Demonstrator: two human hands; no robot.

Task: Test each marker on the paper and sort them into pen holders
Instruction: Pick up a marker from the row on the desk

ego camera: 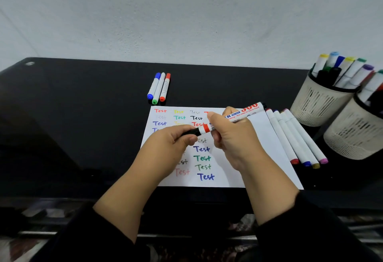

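- the right hand is curled around the barrel of a big white marker with red print, holding it slantwise above the paper.
- the left hand pinches the black cap at the marker's lower end; whether the cap is seated or partly off cannot be told.
- the paper lies flat on the black tabletop, covered with rows of the word "test" in red, yellow, green, blue and black.
- three slim markers with blue, green and red ends lie side by side on the tabletop just behind the paper's far edge.
- four white markers lie in a row touching each other along the paper's right edge, with red, blue, yellow and pink ends toward the person.
- two cream mesh pen holders stand at the far right, close together, both filled with upright markers with coloured caps.
- dark sleeves cover both forearms.
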